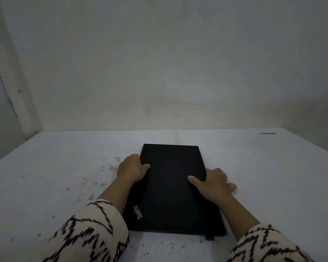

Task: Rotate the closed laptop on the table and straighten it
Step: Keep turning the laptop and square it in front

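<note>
head view shows a closed matte black laptop (173, 188) lying flat mid-table (45, 176), long side running away from the person, silver logo at its near-left corner. left hand (131, 170) and right hand (215, 183) each clamp a long edge, thumbs on the lid.

Closed black ThinkPad laptop (173, 188), matte lid up, flat on the pale speckled table. Turned lengthwise: short edges near and far from the person, long edges running away, slightly skewed, with the far end leaning a little left. Silver ThinkPad logo at the near-left corner of the lid, reading sideways along the left long edge. Sits about mid-table, a bit nearer the front. Both long edges are gripped, thumbs lying on the lid. A small dark tab juts out under the near-right corner; unclear what it is.
</note>
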